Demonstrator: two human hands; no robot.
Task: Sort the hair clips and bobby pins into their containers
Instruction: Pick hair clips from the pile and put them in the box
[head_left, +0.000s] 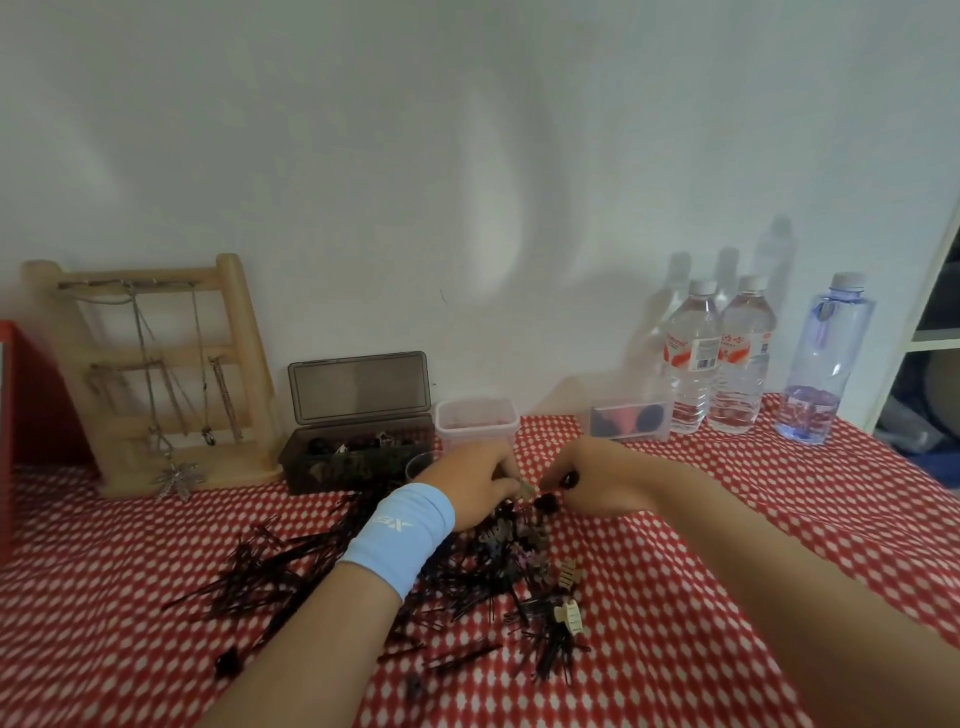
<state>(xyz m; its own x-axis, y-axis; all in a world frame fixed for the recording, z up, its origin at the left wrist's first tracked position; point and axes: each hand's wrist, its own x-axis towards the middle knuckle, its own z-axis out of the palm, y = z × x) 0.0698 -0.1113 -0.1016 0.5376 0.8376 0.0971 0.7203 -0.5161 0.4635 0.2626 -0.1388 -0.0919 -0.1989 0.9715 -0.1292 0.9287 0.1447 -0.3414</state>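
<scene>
A heap of black bobby pins (291, 566) and small hair clips (511, 540) lies on the red-and-white cloth. Two beige claw clips (569, 616) sit at its right edge. My left hand (475, 480), with a blue wristband, pinches a small brownish clip (525, 489) at the far end of the heap. My right hand (589, 483) pinches a small dark clip (570, 479) close beside it. A dark open box (358, 457) with clips inside stands behind the heap. A small clear tub (477, 420) and a little clear cup (418, 465) are next to the box.
A wooden rack (156, 374) hung with necklaces leans on the wall at the left, beside a red box (21, 395). Another clear tub (629, 420) holding dark and pink items stands at the back right, with three water bottles (743, 358) beyond it.
</scene>
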